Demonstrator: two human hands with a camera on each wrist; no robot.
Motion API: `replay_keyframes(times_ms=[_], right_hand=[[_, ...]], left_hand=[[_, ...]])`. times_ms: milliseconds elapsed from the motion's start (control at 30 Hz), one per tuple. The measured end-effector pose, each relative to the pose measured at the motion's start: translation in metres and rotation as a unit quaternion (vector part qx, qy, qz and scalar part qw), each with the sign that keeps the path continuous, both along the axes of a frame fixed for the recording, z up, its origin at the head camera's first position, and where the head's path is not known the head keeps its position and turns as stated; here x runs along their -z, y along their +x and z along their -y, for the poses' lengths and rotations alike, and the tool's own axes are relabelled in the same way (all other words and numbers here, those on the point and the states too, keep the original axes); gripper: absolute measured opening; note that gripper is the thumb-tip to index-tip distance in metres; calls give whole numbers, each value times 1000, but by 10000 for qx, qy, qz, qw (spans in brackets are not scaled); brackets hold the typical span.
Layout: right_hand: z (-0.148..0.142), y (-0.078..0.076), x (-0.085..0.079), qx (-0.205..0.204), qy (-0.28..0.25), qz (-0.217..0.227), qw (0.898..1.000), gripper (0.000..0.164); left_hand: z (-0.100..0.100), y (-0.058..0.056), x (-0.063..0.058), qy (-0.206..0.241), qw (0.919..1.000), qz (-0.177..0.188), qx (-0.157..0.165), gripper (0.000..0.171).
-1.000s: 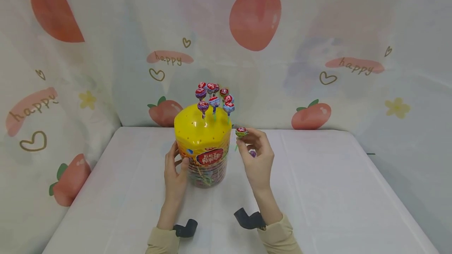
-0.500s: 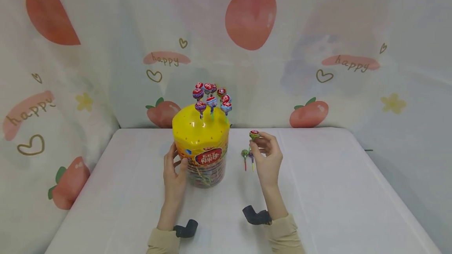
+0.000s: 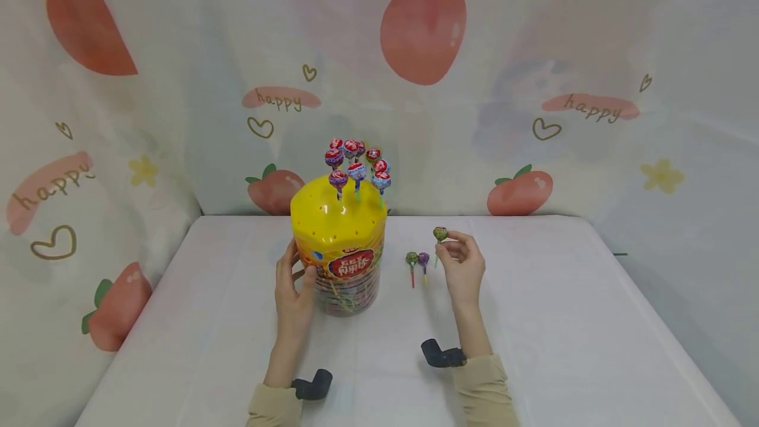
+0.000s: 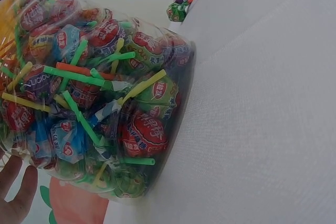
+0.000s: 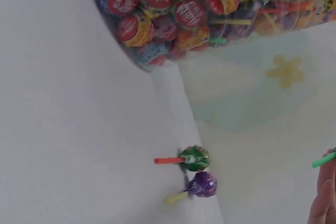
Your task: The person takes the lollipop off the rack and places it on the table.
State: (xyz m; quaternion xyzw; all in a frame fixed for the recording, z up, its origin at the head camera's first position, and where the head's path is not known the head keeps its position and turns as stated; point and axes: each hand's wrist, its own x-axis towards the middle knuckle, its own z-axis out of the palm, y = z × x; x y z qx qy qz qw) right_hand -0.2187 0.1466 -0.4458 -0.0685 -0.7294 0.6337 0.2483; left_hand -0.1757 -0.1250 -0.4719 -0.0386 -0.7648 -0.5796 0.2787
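Note:
A clear candy jar full of wrapped lollipops stands upright on the table under a yellow lid. Several lollipops stick up from small holes in that lid. My left hand holds the jar's left side, thumb toward the front; only its fingertips show in the left wrist view. Right of the jar, my right hand pinches a green-wrapped lollipop with its head up. In the right wrist view, its green stick pokes out at the fingers.
Two lollipops lie side by side on the white table, between jar and right hand: a green one with a red stick and a purple one with a yellow stick. A printed cloth hangs behind the table.
My right hand has moved right, away from the jar, carrying the green-wrapped lollipop, which uncovers the two lying on the table. My left hand and the jar stay in place.

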Motion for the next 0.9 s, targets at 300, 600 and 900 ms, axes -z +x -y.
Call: replay_keyframes(times_ms=[300,600,900], right_hand=[[-9,-11,28,169,422,898,9949,30],[-15,-21,46,267,801,1568,9840,29],[-21,-28,56,450,1432,1968,9689,29]], left_hand=[[2,0,2,15,10000,71,13,60],[4,-1,3,-30,10000,-2,-9,58],[3,-3,5,16,9999,-126,43,58]])
